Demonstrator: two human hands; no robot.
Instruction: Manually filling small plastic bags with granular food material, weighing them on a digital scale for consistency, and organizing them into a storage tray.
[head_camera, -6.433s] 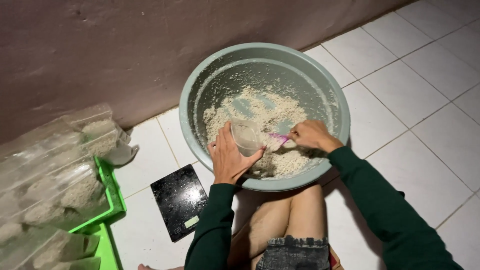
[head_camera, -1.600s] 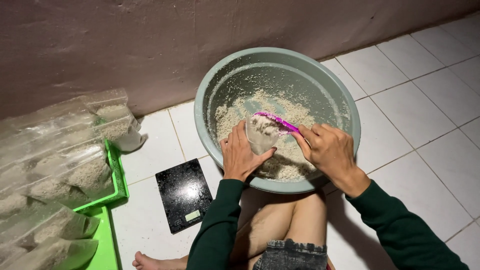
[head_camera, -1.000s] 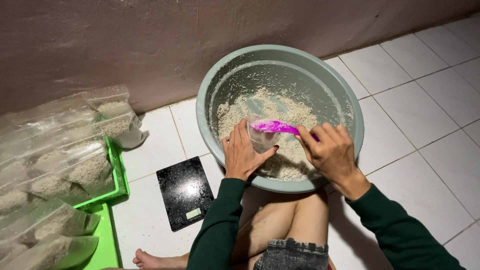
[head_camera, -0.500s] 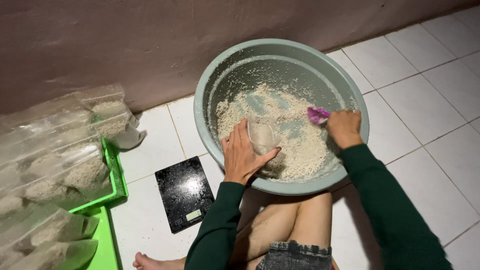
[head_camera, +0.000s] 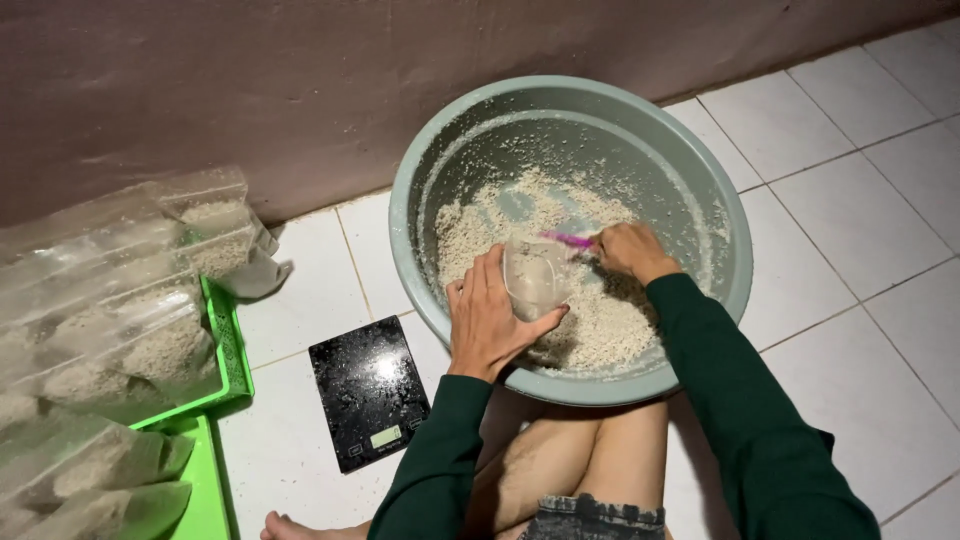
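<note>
Inside the grey-green basin (head_camera: 720, 210) of pale crumbly grain mix (head_camera: 600, 320), the left hand (head_camera: 492, 325) clasps a clear plastic bag (head_camera: 535, 280) upright above the grain. The right hand (head_camera: 628, 250) clenches a pink scoop (head_camera: 565, 239) right at the bag's mouth. A black digital scale (head_camera: 368, 390) lies on the tiles beside the basin, near 2 green trays (head_camera: 232, 350) stacked with filled bags (head_camera: 150, 340).

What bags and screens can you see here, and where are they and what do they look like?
Clear plastic bag: held open by the left hand inside the grey basin, partly filled with pale grain.
Filled clear bags: piled at the far left on green trays, with pale grain inside.
Black flat scale: on the white tiles beside the basin, with a small pale green screen near its front edge.
</note>
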